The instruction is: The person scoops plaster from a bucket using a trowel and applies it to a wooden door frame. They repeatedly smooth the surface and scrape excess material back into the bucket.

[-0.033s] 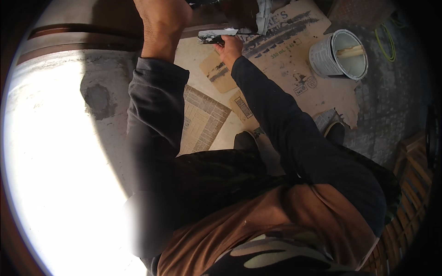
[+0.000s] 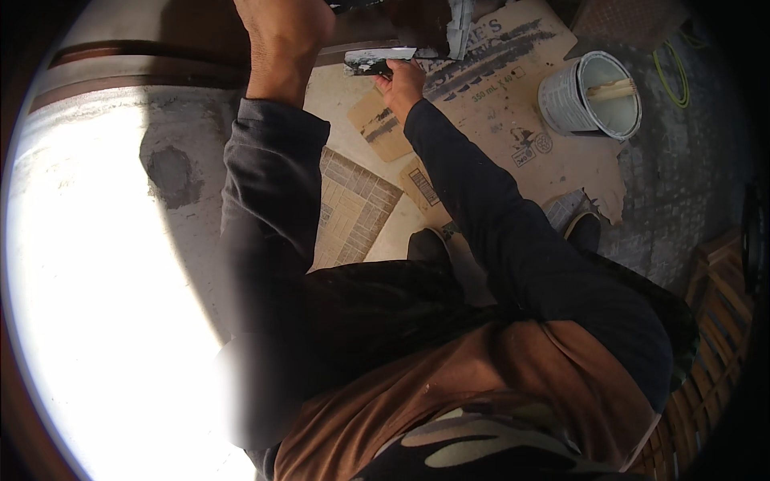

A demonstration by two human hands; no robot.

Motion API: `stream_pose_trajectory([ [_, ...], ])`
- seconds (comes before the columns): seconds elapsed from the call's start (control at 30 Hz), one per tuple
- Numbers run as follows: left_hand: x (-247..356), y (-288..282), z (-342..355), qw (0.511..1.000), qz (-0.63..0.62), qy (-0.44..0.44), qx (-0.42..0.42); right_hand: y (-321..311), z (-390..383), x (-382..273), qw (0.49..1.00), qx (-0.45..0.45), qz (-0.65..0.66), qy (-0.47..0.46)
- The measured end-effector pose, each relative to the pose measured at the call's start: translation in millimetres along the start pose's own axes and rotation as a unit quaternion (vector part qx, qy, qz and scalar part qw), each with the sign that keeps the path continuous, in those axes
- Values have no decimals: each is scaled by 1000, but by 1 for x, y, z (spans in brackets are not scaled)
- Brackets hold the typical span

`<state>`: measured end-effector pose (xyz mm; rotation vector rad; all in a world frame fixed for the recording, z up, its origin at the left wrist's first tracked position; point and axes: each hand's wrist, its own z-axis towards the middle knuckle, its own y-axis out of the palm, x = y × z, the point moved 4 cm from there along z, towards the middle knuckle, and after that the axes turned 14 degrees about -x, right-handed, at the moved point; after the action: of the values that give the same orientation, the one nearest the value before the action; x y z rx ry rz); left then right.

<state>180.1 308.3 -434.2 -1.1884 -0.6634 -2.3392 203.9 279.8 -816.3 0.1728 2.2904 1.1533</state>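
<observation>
My right hand point(image 2: 403, 84) is closed around a broad putty knife point(image 2: 375, 62). White paste smears its dark blade. The blade lies close to the lower edge of a dark brown panel point(image 2: 401, 28); whether it touches cannot be told. White paste also coats the panel's right end point(image 2: 459, 30). Up at the top edge of the picture, my left hand point(image 2: 289, 28) is bent at the wrist over the brown surface. Its fingers fall outside the picture, so what they touch is hidden.
Flattened cardboard point(image 2: 513, 104) covers the floor, with a paste-smeared bucket point(image 2: 561, 96) on it holding a wooden stick point(image 2: 611, 90). A patterned tile point(image 2: 353, 212) lies between my arms. A yellow-green hose point(image 2: 682, 80) curls at far right; wooden slats point(image 2: 714, 321) stand at lower right.
The putty knife has tilted slightly, so more of its blade face shows. My right hand has shifted a little with it; my left arm is nearly still.
</observation>
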Motion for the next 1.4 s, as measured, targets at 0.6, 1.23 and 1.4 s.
stream_pose_trajectory([
  [0.6,0,6,6,1000,-5,-5,-21,40,-17,-17,996,35,-79,-25],
  [1.23,1,8,4,999,25,14,-44,28,-7,-1,995,60,-76,-7],
  [1.4,-1,9,3,999,34,-15,5,27,-2,-11,995,27,-88,-35],
])
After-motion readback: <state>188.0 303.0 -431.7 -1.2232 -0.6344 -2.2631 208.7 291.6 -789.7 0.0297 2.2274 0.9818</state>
